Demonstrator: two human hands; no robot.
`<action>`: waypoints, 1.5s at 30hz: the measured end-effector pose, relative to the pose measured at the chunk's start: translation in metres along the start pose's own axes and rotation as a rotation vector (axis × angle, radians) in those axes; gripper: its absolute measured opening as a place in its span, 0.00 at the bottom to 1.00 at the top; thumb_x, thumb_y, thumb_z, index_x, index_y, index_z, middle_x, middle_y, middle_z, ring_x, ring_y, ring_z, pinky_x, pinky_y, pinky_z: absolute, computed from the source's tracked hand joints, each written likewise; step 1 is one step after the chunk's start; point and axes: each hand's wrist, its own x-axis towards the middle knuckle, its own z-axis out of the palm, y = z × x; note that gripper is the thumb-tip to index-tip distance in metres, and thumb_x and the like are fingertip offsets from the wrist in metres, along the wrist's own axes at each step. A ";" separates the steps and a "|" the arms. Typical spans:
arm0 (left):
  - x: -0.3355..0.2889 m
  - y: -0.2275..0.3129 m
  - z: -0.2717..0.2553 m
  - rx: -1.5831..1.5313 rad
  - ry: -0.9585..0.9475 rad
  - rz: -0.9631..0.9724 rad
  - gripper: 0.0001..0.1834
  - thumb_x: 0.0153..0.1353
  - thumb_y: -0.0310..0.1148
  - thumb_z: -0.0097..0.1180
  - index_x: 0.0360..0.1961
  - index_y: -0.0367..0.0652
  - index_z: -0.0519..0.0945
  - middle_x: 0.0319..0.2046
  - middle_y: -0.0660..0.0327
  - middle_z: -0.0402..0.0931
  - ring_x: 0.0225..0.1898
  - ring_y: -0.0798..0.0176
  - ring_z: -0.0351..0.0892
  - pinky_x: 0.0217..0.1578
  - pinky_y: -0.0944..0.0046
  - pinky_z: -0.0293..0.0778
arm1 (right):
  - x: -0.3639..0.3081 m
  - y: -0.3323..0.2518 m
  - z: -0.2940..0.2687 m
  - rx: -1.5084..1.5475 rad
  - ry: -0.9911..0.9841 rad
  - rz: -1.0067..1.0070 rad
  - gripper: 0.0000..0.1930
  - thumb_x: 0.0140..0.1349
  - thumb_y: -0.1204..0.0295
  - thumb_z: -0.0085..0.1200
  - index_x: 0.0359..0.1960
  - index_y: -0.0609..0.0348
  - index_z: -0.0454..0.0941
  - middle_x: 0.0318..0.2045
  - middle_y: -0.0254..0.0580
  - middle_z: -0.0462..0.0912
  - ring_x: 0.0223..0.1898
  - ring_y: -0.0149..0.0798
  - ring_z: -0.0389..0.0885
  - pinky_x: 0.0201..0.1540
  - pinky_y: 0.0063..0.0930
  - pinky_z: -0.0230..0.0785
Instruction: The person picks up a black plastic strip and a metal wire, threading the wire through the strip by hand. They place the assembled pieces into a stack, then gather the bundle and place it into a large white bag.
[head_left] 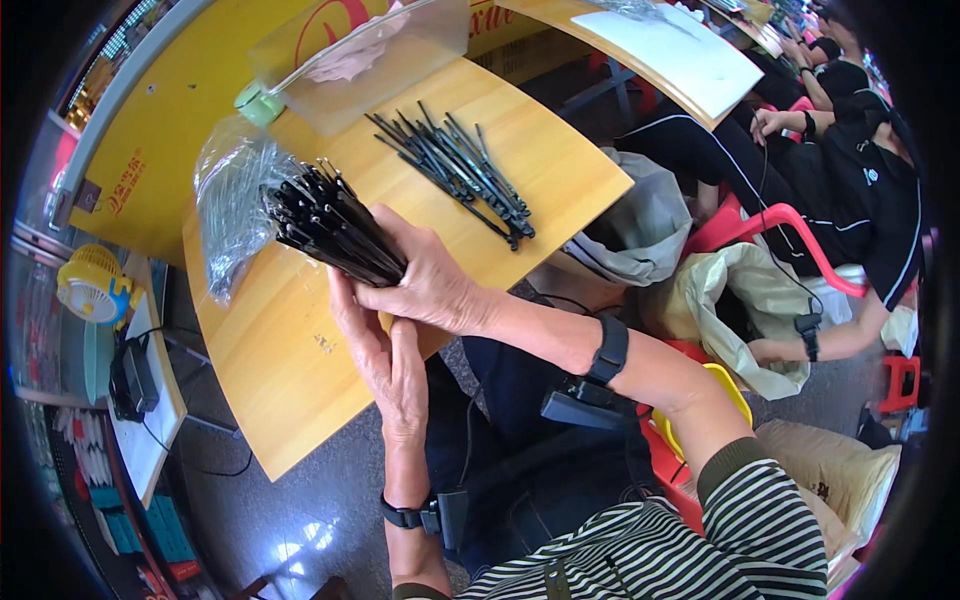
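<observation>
The left hand (385, 360) cups half-open beneath the bundle of slim black rods (335, 228); whether it grips, I cannot tell. The right hand (432, 278) closes around the bundle's lower end. Right of the bundle, nearer the right hand, loose black rods (472, 180) lie on the wooden table (285, 375), roughly parallel to the bundle.
</observation>
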 end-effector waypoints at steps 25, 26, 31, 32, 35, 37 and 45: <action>-0.032 -0.095 0.194 0.123 -1.093 0.011 0.24 0.55 0.19 0.45 0.55 0.38 0.66 0.58 0.49 0.61 0.54 0.43 0.66 0.52 0.54 0.67 | -0.101 0.074 -0.351 -0.851 0.783 0.820 0.21 0.39 0.71 0.58 0.38 0.65 0.71 0.24 0.48 0.80 0.29 0.45 0.81 0.34 0.34 0.71; -0.032 -0.107 0.203 0.151 -1.135 -0.007 0.27 0.55 0.18 0.45 0.59 0.40 0.62 0.62 0.51 0.55 0.56 0.42 0.64 0.52 0.54 0.67 | -0.108 0.093 -0.367 -1.120 0.597 0.852 0.21 0.41 0.72 0.57 0.41 0.65 0.71 0.32 0.54 0.80 0.37 0.54 0.80 0.40 0.41 0.71; -0.034 -0.154 0.217 0.263 -1.121 -0.078 0.32 0.56 0.17 0.43 0.63 0.45 0.58 0.66 0.57 0.48 0.58 0.43 0.62 0.54 0.54 0.65 | -0.093 0.127 -0.368 -1.489 -0.031 1.046 0.15 0.52 0.73 0.52 0.43 0.58 0.76 0.41 0.52 0.80 0.45 0.50 0.78 0.45 0.41 0.70; -0.034 -0.153 0.220 0.270 -1.110 0.008 0.32 0.56 0.18 0.44 0.63 0.45 0.58 0.66 0.57 0.48 0.58 0.45 0.63 0.55 0.54 0.64 | -0.090 0.140 -0.370 -1.587 -0.169 1.121 0.14 0.53 0.73 0.52 0.43 0.55 0.77 0.41 0.47 0.80 0.46 0.46 0.78 0.45 0.39 0.70; -0.030 -0.153 0.217 0.347 -1.021 0.142 0.28 0.55 0.20 0.48 0.59 0.46 0.65 0.59 0.56 0.62 0.53 0.49 0.70 0.51 0.55 0.67 | -0.077 0.171 -0.356 -1.751 -0.513 1.160 0.11 0.54 0.72 0.51 0.39 0.51 0.80 0.40 0.39 0.82 0.44 0.40 0.79 0.41 0.36 0.71; -0.022 -0.151 0.217 0.333 -0.965 0.108 0.19 0.55 0.22 0.51 0.49 0.47 0.75 0.47 0.57 0.73 0.45 0.51 0.74 0.44 0.58 0.70 | -0.080 0.181 -0.359 -1.842 -0.697 1.129 0.09 0.54 0.72 0.51 0.36 0.50 0.81 0.37 0.37 0.82 0.41 0.38 0.81 0.38 0.35 0.72; -0.031 -0.179 0.203 0.190 -0.852 0.128 0.13 0.51 0.24 0.56 0.38 0.50 0.80 0.36 0.61 0.76 0.33 0.59 0.76 0.34 0.61 0.71 | -0.108 0.249 -0.344 -1.607 -0.954 1.050 0.11 0.57 0.70 0.48 0.40 0.48 0.80 0.43 0.37 0.80 0.47 0.40 0.78 0.46 0.34 0.70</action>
